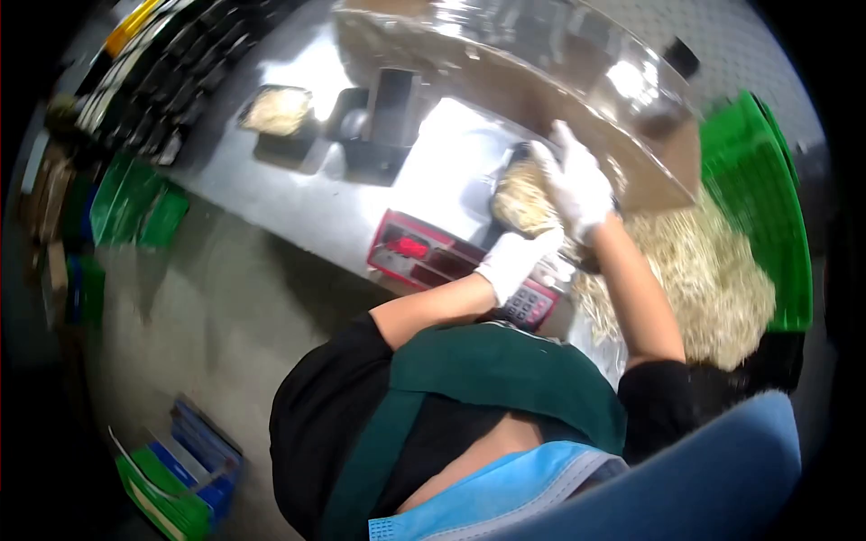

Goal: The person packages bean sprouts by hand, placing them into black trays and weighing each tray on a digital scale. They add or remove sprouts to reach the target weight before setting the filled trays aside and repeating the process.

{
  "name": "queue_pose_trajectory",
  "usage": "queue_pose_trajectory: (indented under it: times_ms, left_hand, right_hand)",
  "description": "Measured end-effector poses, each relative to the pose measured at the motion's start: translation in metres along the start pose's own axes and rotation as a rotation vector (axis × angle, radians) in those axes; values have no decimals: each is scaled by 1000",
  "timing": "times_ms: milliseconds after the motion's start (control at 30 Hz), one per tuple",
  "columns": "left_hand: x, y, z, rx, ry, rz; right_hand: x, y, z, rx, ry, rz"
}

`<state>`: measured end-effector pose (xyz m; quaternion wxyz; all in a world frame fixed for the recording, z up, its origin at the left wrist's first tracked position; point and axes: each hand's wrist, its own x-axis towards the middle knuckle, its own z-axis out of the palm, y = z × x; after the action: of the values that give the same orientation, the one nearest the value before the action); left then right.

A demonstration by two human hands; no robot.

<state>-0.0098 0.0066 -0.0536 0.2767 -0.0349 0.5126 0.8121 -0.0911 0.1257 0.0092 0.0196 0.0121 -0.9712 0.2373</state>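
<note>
A black tray heaped with pale bean sprouts (525,197) sits on the bright metal plate of a red scale (388,261). My right hand (577,185), in a white glove, lies along the tray's right side, fingers stretched and apart. At the near end of the tray is my gloved left hand (516,261), fingers pointing right by the sprouts and partly apart, above the scale's keypad (528,304). Blur hides exactly where the fingertips touch. Beside my right forearm lies a large loose pile of bean sprouts (695,279).
Another filled tray (278,112) and dark empty trays (394,108) stand on the metal table (225,171). A clear-walled box (505,77) borders the far side. A green crate (762,216) is tipped at the right. Stacked black trays (180,63) fill the upper left.
</note>
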Motion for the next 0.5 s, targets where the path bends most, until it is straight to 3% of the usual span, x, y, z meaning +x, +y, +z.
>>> queue_pose_trajectory:
  times_ms: [67, 100, 133, 167, 200, 233, 267, 300, 367, 400, 433, 467, 500]
  left_hand:
    - [8, 26, -30, 140, 101, 58]
    - [4, 41, -47, -157, 203, 158]
    - [22, 37, -91, 172, 223, 626]
    - [-2, 76, -103, -242, 423, 334]
    - [47, 48, -176, 36, 486, 898]
    - [16, 91, -187, -303, 401, 838]
    - [11, 122, -224, -394, 497, 773]
    - [-3, 165, -219, -554, 539, 771]
    - [27, 186, -373, -468, 546, 728]
    - [9, 201, -404, -346, 211, 517]
    - [26, 200, -415, -478, 699, 541]
    - [34, 194, -439, -341, 815, 486]
    - [19, 200, -448, -227, 664, 298]
  right_hand:
    - [10, 36, 13, 560, 74, -88]
    - [2, 39, -3, 677, 144, -60]
    - [-17, 50, -21, 674, 197, -144]
    - [-46, 16, -44, 695, 308, -17]
    - [-64, 37, -49, 732, 382, -55]
    - [-89, 46, -54, 664, 437, 14]
    - [-108, 74, -52, 713, 463, 141]
    - [-124, 107, -49, 757, 492, 275]
    - [-158, 150, -50, 832, 493, 484]
    - [-167, 171, -51, 827, 516, 496]
    - [-178, 192, -53, 768, 544, 470]
    - [-196, 202, -54, 704, 576, 455]
    - [-201, 207, -53, 655, 684, 413]
